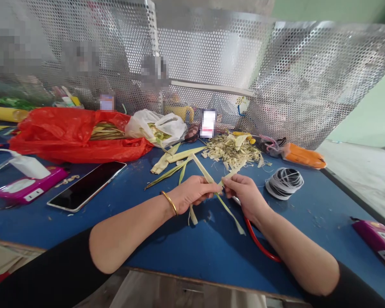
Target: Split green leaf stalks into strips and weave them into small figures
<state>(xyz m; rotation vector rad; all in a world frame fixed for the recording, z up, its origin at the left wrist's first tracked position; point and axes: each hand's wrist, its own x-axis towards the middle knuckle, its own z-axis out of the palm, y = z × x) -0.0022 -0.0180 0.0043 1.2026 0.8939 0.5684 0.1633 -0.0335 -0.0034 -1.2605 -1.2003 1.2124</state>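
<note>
My left hand point(195, 189), with a gold bangle at the wrist, pinches a pale dry leaf strip point(202, 168) between thumb and fingers. Close beside it, fingertips nearly touching, my right hand point(245, 196) is closed on a pale strip point(235, 170) that slants up and away. Whether both strips are one piece is hidden at the fingers. A loose green-white tail point(230, 212) dangles below the hands. Under my right hand and forearm lies a tool with a red looped handle point(259, 244) and a bit of metal, partly hidden.
Beyond my hands are leaf pieces point(176, 159) and a heap of shredded scraps point(232, 149). A thread spool point(284, 183) and orange packet point(303, 156) stand right. Left are a phone point(88, 186), purple power strip point(30, 184) and red bag point(60, 132). Perforated metal panels point(208, 47) edge the blue table.
</note>
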